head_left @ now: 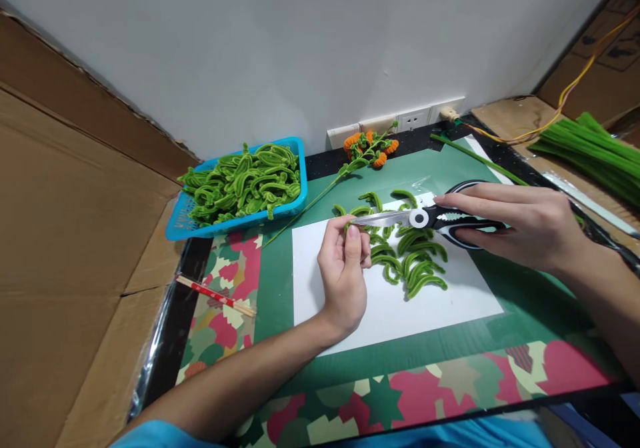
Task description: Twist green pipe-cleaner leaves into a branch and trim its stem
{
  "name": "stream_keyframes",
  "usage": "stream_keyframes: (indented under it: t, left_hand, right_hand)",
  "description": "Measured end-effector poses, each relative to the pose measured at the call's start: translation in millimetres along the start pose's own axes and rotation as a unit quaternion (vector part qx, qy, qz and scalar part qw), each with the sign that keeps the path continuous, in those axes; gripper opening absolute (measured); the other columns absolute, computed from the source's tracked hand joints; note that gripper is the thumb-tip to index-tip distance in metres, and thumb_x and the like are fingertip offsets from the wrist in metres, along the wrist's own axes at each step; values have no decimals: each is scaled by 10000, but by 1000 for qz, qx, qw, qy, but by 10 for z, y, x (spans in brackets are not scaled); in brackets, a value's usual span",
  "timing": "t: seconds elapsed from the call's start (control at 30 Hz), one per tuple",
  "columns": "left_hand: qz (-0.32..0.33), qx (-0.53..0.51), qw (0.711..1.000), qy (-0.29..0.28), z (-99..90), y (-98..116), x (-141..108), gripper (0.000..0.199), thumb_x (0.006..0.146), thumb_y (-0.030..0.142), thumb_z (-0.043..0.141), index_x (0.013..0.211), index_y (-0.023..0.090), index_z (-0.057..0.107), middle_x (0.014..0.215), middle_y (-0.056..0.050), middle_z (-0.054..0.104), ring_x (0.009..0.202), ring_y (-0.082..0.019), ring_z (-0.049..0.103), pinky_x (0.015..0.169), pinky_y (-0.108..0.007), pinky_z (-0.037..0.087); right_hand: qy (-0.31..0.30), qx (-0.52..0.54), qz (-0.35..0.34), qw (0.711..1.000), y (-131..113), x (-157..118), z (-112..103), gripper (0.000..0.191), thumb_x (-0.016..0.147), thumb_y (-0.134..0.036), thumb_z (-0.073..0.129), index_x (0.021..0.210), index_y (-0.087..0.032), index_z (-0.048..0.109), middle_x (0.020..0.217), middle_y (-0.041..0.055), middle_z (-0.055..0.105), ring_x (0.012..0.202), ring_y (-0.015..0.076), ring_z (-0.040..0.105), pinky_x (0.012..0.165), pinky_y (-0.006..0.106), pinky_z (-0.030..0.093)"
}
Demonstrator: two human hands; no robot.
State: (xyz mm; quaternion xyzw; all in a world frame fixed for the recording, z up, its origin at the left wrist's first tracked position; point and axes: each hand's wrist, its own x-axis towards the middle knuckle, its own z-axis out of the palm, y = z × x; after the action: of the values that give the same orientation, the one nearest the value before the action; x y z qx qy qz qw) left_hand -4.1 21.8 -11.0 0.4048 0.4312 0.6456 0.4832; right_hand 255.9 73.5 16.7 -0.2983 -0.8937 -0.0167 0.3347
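My left hand [346, 261] pinches a small green fuzzy piece [348, 228] between thumb and fingers, over the white sheet [320, 301]. My right hand [515, 225] holds black-handled scissors [419, 218], fingers in the loops. Their blades point left, with the tips at my left fingertips beside the green piece. Several curved green fuzzy pieces [420, 268] lie on the white sheet under and around the blades. Most of the held piece is hidden by my fingers.
A blue basket [303, 168] heaped with green pieces stands at the back left. Beside it lies a stem with orange flowers [370, 148]. Chopsticks [215, 295] lie left on the patterned mat [400, 395]. Green stems [595, 148] and a cable [565, 95] are at the right.
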Motion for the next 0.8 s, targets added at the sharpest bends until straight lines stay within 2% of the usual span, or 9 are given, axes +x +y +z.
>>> stream_keyframes:
  t: [0.13,0.37,0.6,0.8]
  left_hand:
    - [0,5,1000,1,2,0,-6,273,997,462,739,1055,222,622,660,51,540,548,-95,420,467,-156,372]
    - [17,27,999,-1,5,16,-11,260,1021,446,712,1088,239,570,619,74,518,528,-101,427,475,-168,384]
    - [-1,22,1000,3,-4,15,-7,278,1018,470,706,1079,253,543,615,84,496,513,-99,396,451,-155,340]
    - [-36,16,999,8,-10,17,19,287,1007,481,715,1045,257,540,601,93,458,497,-90,354,437,-147,285]
  right_hand:
    - [-19,39,14,999,-14,18,-12,350,990,-130,690,1329,-219,705,1081,52,801,886,175,777,776,247,569]
    - [-43,143,51,987,24,20,-56,375,968,-194,710,1341,-222,735,965,46,772,704,151,709,638,243,517]
    - [-36,134,55,989,33,29,-81,358,955,-212,724,1311,-229,759,916,33,768,641,138,667,605,246,489]
    - [-36,104,40,993,18,21,-70,323,939,-141,717,1259,-134,758,939,67,772,662,124,660,620,235,474]
